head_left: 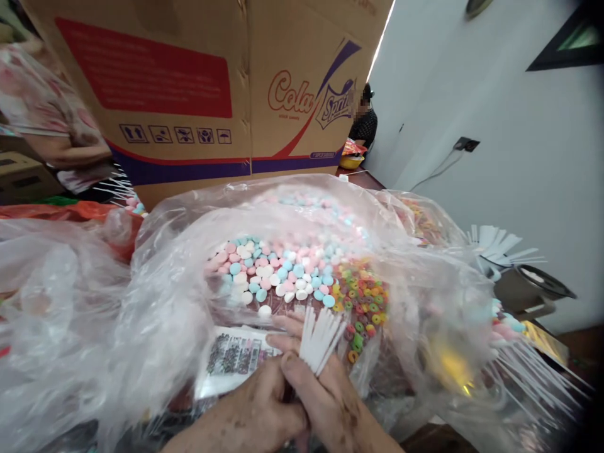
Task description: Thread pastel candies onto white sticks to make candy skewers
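Note:
A bundle of thin white sticks (321, 336) stands upright in my right hand (337, 399), the thumb in front and fingers stretched out behind. Pressed against it from the left is my left hand (262, 399), its fingers curled closed. What those curled fingers hold is hidden, as are the sticks' lower ends. Just beyond the hands, pink, blue and white round candies (278, 274) lie spread in an open clear plastic bag. To their right is a heap of small coloured ring candies (361, 296). A printed white packet (240, 355) lies beside my left hand.
A large cardboard box (189, 138) stands behind the plastic bag (165, 270). Candies on white sticks (542, 371) lie at the right, near a dark metal mug (528, 289) and flat white strips (500, 242). One person's arm (70, 151) shows at left; another person (365, 123) is behind the box.

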Demonstrator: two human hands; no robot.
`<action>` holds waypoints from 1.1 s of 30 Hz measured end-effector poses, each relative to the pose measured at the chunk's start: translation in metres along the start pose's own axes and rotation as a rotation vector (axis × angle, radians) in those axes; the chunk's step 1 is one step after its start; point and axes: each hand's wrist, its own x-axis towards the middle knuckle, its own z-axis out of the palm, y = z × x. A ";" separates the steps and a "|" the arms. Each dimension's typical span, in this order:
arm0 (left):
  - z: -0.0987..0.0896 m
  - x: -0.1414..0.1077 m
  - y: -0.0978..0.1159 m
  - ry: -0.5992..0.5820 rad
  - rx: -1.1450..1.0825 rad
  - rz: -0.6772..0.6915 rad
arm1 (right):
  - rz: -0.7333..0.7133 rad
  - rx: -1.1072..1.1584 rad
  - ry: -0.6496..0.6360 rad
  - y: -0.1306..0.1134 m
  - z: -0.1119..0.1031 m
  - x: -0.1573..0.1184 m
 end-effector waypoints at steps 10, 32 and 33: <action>0.017 0.003 -0.028 -0.026 -0.841 -0.039 | -0.015 0.189 -0.060 -0.008 -0.007 0.003; -0.003 0.002 -0.011 0.366 -0.874 0.150 | -0.115 -0.305 0.223 0.000 -0.031 0.051; -0.007 0.000 -0.015 0.377 -0.852 0.145 | -0.073 -0.332 0.190 -0.004 -0.036 0.065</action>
